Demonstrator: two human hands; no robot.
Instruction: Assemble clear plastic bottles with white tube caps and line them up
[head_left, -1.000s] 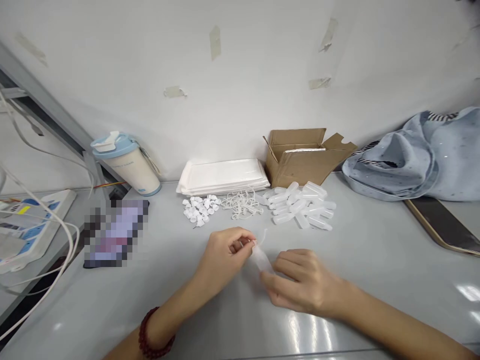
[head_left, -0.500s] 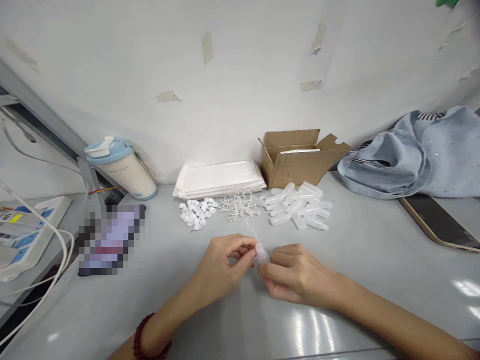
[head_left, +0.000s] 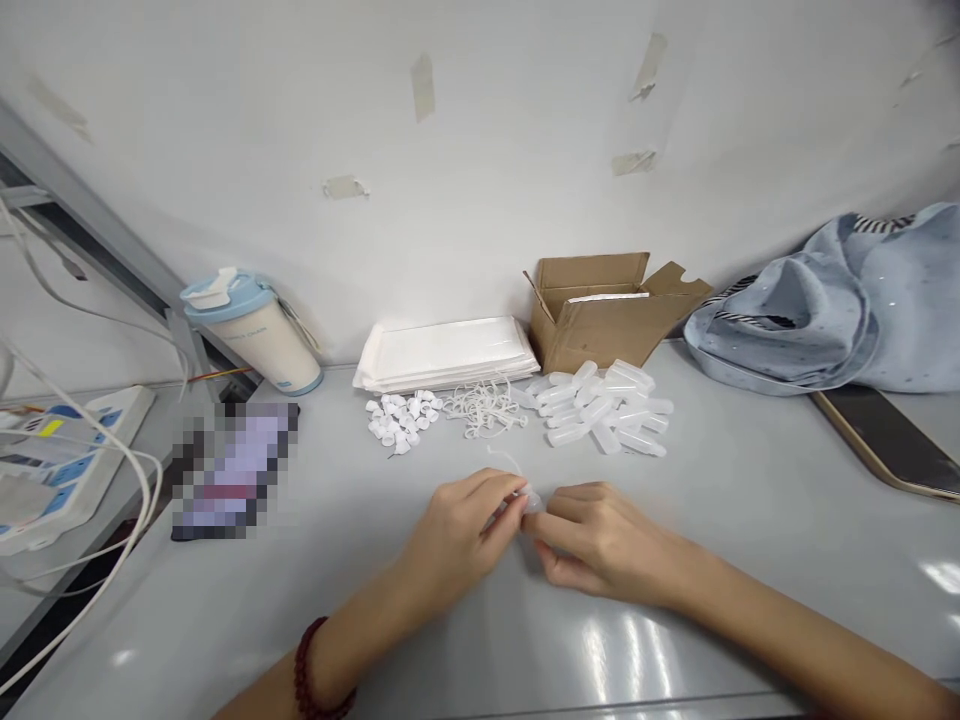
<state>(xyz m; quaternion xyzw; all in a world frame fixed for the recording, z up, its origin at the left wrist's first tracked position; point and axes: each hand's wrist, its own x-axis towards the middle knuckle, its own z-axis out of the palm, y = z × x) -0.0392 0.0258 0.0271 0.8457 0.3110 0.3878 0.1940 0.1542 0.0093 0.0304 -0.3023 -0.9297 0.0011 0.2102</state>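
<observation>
Over the grey table, my right hand (head_left: 600, 540) grips a small translucent plastic bottle (head_left: 532, 500), mostly hidden by the fingers. My left hand (head_left: 466, 525) pinches at the bottle's top with thumb and forefinger; any small part between those fingertips is covered. A thin white cord (head_left: 511, 459) trails up and back from the bottle's top. Beyond the hands lie a heap of small white caps (head_left: 403, 422), a tangle of white cords (head_left: 487, 410) and a pile of translucent plastic tubes (head_left: 600, 412).
Against the wall stand a stack of white packets (head_left: 446, 352) and an opened cardboard box (head_left: 592, 335). At left are a tumbler (head_left: 259, 335), a blurred purple item (head_left: 240, 468) and a power strip (head_left: 90, 470). A blue cloth bag (head_left: 810, 310) and a phone (head_left: 892, 440) lie right.
My left hand has shifted slightly right, its fingers now covering more of the bottle's top. The right hand still grips the bottle. The whole view has shifted a little.
</observation>
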